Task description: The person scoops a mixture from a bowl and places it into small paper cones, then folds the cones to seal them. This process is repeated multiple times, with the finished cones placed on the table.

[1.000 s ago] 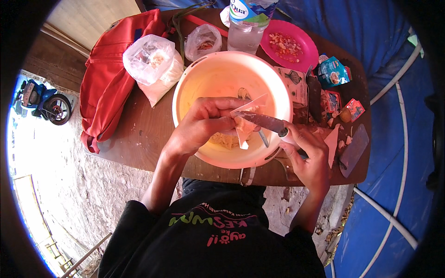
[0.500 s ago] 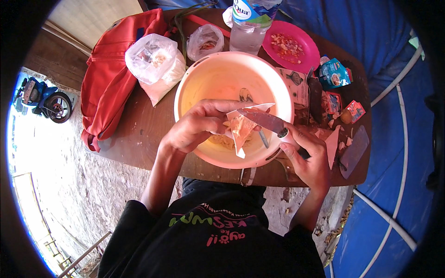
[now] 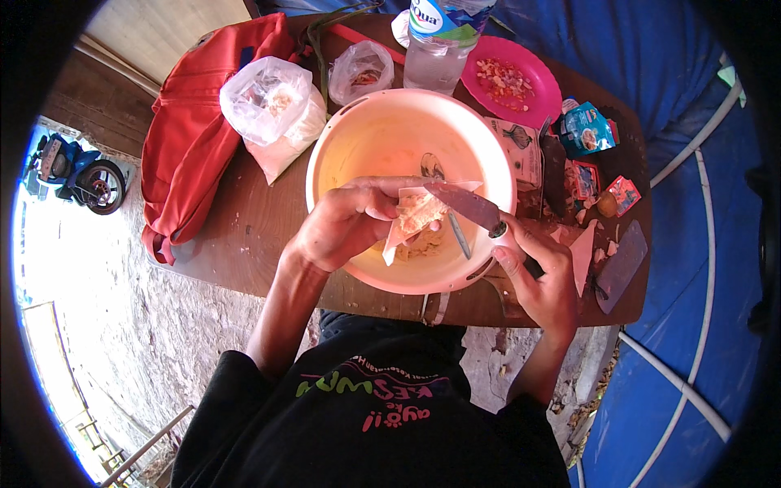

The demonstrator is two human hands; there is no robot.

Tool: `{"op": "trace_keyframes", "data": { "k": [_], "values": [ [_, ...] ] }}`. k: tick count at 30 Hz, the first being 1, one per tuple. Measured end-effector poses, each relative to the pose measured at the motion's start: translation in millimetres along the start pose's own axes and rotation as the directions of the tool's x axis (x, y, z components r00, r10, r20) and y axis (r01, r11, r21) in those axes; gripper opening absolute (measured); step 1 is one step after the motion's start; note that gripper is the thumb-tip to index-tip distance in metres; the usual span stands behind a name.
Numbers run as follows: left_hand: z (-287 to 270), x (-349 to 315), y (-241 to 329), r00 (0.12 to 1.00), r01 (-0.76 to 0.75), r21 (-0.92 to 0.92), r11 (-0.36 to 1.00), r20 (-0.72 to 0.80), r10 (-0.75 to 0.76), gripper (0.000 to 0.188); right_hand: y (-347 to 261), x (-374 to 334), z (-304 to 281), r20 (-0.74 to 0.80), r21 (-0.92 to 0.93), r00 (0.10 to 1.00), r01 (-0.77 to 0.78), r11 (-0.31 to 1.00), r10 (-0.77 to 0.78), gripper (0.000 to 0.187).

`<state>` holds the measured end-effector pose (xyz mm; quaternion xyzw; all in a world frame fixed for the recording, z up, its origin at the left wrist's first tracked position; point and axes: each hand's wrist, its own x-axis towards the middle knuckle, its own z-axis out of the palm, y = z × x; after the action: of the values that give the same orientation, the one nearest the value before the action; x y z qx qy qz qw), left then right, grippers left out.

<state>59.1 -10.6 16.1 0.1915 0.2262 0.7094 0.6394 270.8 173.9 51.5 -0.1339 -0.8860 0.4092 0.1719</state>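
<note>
My left hand (image 3: 338, 226) holds a thin pale sheet (image 3: 391, 246) with pointed corners over the large pale basin (image 3: 327, 138). A yellowish, lumpy paste (image 3: 419, 213) lies on the sheet. My right hand (image 3: 541, 272) is closed around the light handle of a knife (image 3: 468, 206), whose tip is at the sheet's upper edge. Whether the blade touches the paste I cannot tell. Inside the basin are more of the yellowish mixture (image 3: 426, 242) and a metal spoon (image 3: 460, 237), partly hidden behind the knife and sheet.
Behind the basin stand a bag of white powder (image 3: 285, 134), a small plastic bag (image 3: 359, 71), a water bottle (image 3: 435, 65) and a pink plate (image 3: 537, 81) of chopped bits. Small packets (image 3: 587, 130) and a translucent flat blade (image 3: 622, 267) lie right. A red bag (image 3: 195, 134) lies left.
The left hand has tilted the sheet, moving its lower corner left, so more paste shows. The knife blade has shifted slightly right and down. The right hand keeps its grip.
</note>
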Motion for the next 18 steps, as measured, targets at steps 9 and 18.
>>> {"op": "trace_keyframes", "data": {
  "k": [9, 18],
  "values": [
    [6.6, -2.1, 1.5, 0.984, 0.070, -0.030, 0.997, -0.165, -0.074, 0.068, 0.8, -0.2, -11.7, 0.047, -0.073, 0.999, 0.017, 0.997, -0.014, 0.040],
    [7.9, -2.2, 6.4, 0.990, 0.109, 0.137, 0.985, -0.099, -0.096, 0.060, 3.5, -0.6, -27.5, 0.204, 0.050, 0.978, -0.062, 0.997, 0.050, 0.040]
  ]
}}
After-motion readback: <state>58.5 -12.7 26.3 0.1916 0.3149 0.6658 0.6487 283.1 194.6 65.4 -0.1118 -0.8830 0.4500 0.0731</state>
